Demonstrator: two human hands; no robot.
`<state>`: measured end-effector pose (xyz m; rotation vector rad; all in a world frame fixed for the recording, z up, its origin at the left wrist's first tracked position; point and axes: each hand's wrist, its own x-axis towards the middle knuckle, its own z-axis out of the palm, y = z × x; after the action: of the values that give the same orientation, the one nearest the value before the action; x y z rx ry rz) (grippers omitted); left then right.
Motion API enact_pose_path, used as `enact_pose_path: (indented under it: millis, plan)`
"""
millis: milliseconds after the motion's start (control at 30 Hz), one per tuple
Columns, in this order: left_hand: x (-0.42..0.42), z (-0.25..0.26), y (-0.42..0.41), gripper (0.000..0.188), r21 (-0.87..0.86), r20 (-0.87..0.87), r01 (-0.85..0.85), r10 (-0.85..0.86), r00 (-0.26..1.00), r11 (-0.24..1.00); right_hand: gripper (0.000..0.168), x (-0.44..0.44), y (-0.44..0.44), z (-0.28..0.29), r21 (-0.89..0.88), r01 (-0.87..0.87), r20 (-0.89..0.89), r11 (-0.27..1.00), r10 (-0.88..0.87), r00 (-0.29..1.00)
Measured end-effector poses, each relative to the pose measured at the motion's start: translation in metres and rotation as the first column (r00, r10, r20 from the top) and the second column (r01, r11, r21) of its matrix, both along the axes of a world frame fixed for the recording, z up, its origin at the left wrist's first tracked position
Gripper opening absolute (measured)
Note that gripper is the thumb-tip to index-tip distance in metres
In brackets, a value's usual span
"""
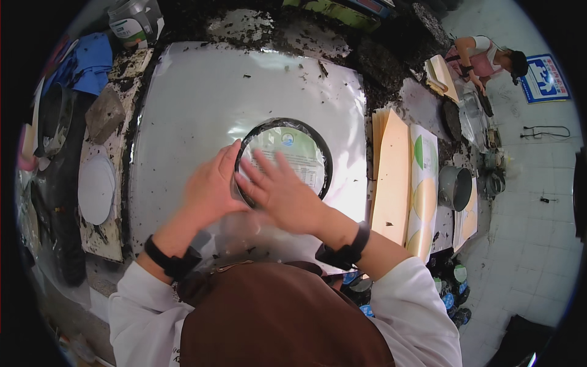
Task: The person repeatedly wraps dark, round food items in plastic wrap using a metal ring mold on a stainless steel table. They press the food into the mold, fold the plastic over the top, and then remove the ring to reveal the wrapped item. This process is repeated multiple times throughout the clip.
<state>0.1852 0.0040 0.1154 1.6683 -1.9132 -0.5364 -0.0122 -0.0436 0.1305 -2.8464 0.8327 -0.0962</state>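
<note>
A round dark package [326, 158] wrapped in clear film lies on a pale, shiny plastic sheet [192, 91]. Its dark rim surrounds a round green-and-white label [293, 142] that bears writing and a blue emblem. My left hand [215, 176] cups the left rim, thumb and fingers on either side of a curve. Over the lower left of the label spreads my right hand [289, 195], palm down, its fingers apart and blurred by motion. Whether the right palm presses on the film cannot be told. Loose clear film [238, 234] shows below the hands.
On the left are white paper discs [96, 189], a stone block [105, 114] and a clear jar [135, 27]. To the right stand folded tan sheets [390, 174], printed label sheets [424, 192] and a metal ring [455, 188]. Another person [486, 59] works at upper right.
</note>
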Motion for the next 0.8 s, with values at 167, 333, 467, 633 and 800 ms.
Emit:
enact_pose_path:
  millis: [167,333,467,633,800]
  plan:
    - [0.026,0.015,-0.062,0.054,0.478,-0.099,0.034,0.016,0.995,0.878,0.067,-0.019,0.01,-0.003,0.012,0.104,0.048,0.994,-0.105,0.993]
    - [-0.092,0.072,-0.032,0.02,-0.007,0.068,0.299,-0.298,0.952,0.954,0.062,-0.032,0.001,-0.036,-0.13,0.089,0.053,0.987,-0.083,0.995]
    - [-0.069,0.111,-0.012,0.033,0.219,-0.123,0.112,-0.086,0.989,0.969,0.063,-0.062,-0.003,-0.012,0.093,0.229,0.313,0.969,-0.247,0.917]
    - [-0.016,-0.002,-0.003,0.039,0.212,-0.578,0.016,0.112,0.809,0.977,0.071,-0.111,0.003,-0.066,0.974,-0.172,0.183,0.145,-0.955,0.232]
    - [-0.069,0.106,0.045,0.069,0.233,-0.87,0.969,-0.428,0.246,0.082,0.055,-0.19,0.021,-0.057,0.706,-0.697,0.326,0.126,-0.932,0.16]
